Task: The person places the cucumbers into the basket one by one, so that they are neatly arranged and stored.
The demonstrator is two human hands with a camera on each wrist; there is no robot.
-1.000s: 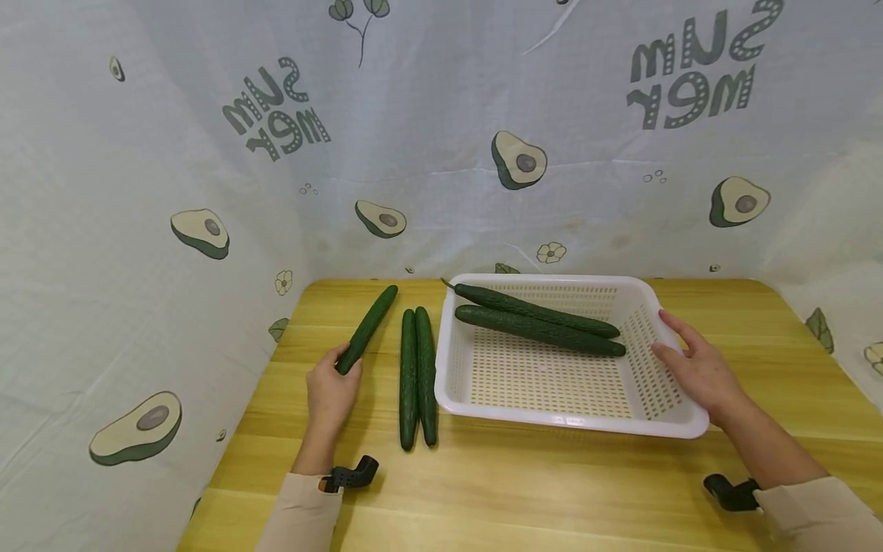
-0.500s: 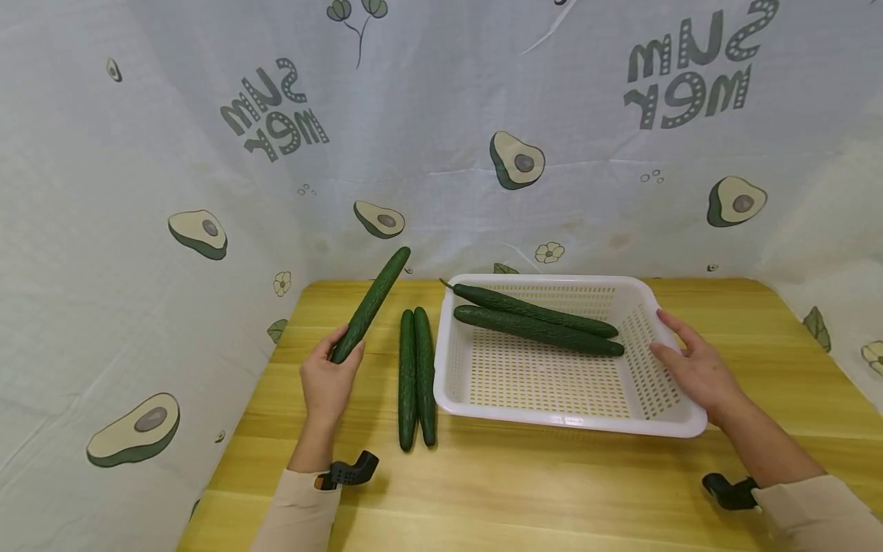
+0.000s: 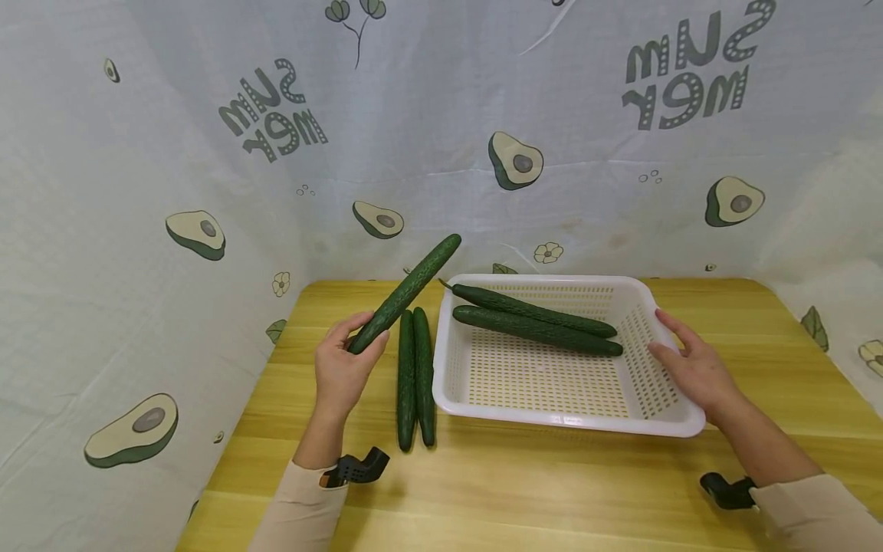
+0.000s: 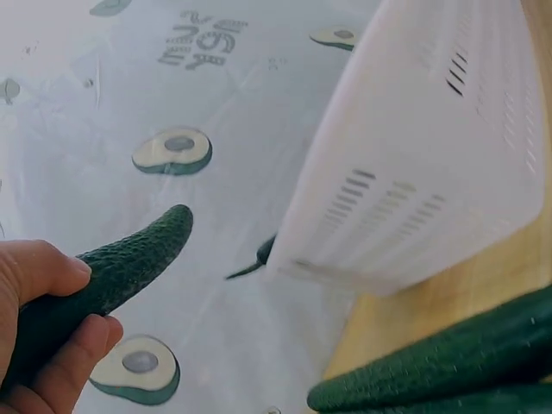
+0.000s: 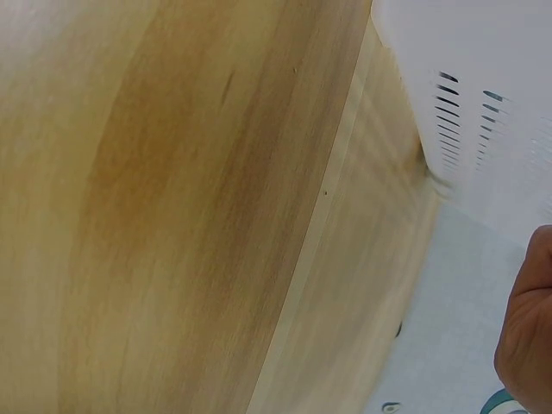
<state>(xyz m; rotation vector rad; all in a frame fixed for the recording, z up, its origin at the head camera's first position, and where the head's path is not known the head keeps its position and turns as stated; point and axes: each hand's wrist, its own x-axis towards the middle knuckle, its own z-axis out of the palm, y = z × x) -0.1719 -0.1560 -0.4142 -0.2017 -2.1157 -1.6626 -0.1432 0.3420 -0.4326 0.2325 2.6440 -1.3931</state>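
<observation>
Our left hand (image 3: 345, 376) pinches a long green cucumber (image 3: 407, 291); our right hand (image 3: 700, 376) grips a white rectangular plastic basket (image 3: 566, 420). Two cucumbers inside (image 3: 538, 331) seem done; the left pair (image 3: 407, 383) remains

Long pale-beige fabric left sleeve (image 3: 298, 512) and matching pale-beige right sleeve (image 3: 821, 510), with black wrist-worn cameras at their ends.
Beside the bare left hand's (image 3: 345, 374) wrist, the black, elbow-bent left camera (image 3: 366, 466) shows small holes and an orange-brown patch (image 3: 325, 481); near the bare right hand (image 3: 700, 377), the black right camera (image 3: 724, 491) has a rounded end.
</observation>
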